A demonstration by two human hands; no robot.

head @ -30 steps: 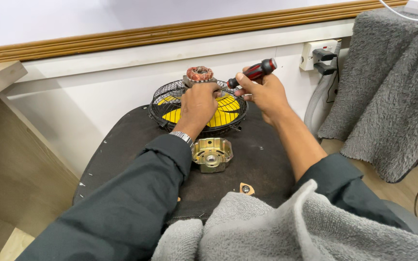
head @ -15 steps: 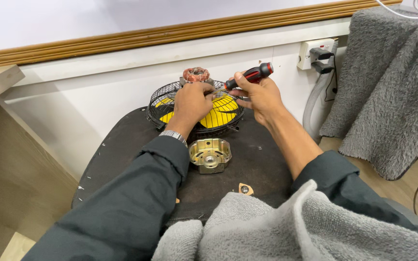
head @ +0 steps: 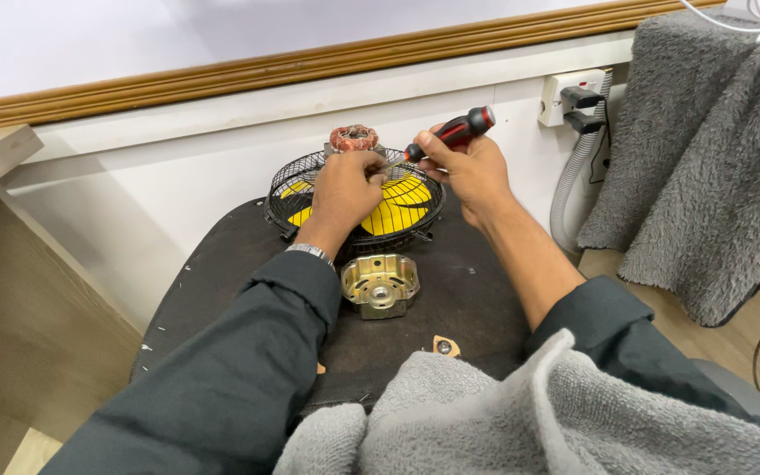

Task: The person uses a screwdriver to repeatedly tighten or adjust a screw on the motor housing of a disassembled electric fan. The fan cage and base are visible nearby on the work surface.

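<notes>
Here, screwdriver (head: 447, 135) in right hand (head: 468, 167), left hand (head: 345, 186) seemingly steadying its tip

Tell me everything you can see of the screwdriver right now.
The screwdriver has a thick red and black handle, rubbery by its look, and a thin metal shaft. The right hand grips the handle, which tilts up to the right; the shaft slants down to the left toward the left hand. The tip is hidden by the left hand's fingers, so what it meets cannot be seen. It is held in the air above the black wire fan guard with yellow blades.
</notes>
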